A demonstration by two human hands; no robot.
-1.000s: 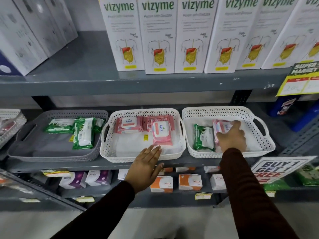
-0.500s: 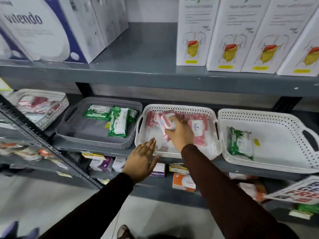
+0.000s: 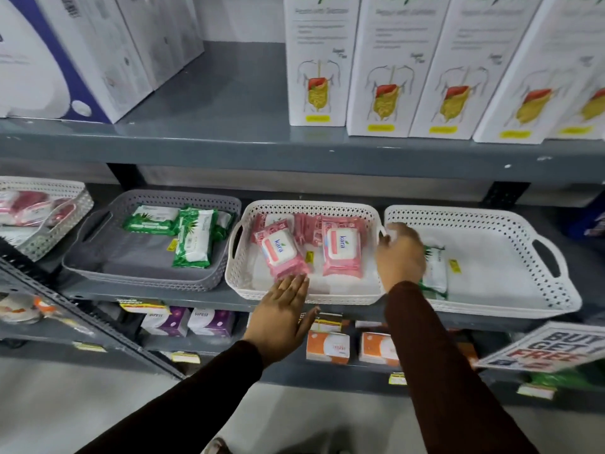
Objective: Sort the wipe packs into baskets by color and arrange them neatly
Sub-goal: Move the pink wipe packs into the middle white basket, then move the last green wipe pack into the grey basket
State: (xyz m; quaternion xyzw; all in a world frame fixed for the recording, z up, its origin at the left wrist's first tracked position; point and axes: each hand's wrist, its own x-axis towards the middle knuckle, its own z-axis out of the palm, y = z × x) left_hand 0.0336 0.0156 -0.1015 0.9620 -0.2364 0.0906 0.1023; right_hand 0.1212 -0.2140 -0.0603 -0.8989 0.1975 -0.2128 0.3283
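Three baskets stand side by side on the middle shelf. The grey basket (image 3: pixel 147 280) on the left holds green wipe packs (image 3: pixel 193 241). In the middle white basket (image 3: pixel 311 204) lie pink wipe packs, one tilted at the front left (image 3: pixel 281 253) and one upright beside it (image 3: pixel 342 250). The right white basket (image 3: pixel 523 234) holds a single green wipe pack (image 3: pixel 437 273). My left hand (image 3: pixel 281 319) is flat and open at the middle basket's front rim, fingertips by the tilted pink pack. My right hand (image 3: pixel 401 253) hovers over the right basket's left edge, partly covering the green pack and holding nothing.
Another white basket (image 3: pixel 65 217) with pink and red packs sits at the far left. Tall white boxes (image 3: pixel 376 67) line the shelf above. Small purple and orange boxes (image 3: pixel 327 347) fill the shelf below. A promotional sign (image 3: pixel 550 348) hangs at the lower right.
My right hand carried a pink pack from the right basket to the middle basket, let it go there, and moved back over the right basket. The left hand stayed by the middle basket's front.
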